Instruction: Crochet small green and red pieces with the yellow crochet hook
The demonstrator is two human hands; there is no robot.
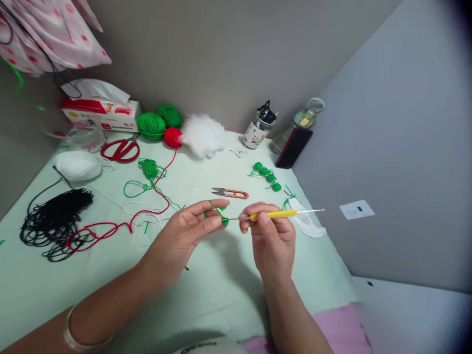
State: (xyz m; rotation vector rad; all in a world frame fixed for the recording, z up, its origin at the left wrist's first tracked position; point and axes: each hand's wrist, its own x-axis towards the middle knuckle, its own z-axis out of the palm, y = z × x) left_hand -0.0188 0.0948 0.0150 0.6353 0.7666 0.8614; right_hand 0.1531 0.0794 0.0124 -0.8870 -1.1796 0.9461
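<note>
Between the thumb and fingers of my left hand (193,223) is a small green crochet piece (225,221), with green yarn running over the fingers. My right hand (272,238) grips the yellow handle of a double-ended crochet hook (275,215). The hook's left metal end reaches the green piece; whether it passes through the stitches is too small to tell. Its other thin end points right. Just beyond my hands lie orange thread snips (236,193). Several small green crocheted balls (270,178) rest in a row farther right.
Along the back stand a tissue box (114,115), green yarn balls (152,126), a red ball (172,137), white stuffing (203,136), a pen cup (257,129), a bottle (286,130) and a phone (294,147). Red scissors (121,150), white yarn (77,165) and tangled black yarn (55,221) lie left.
</note>
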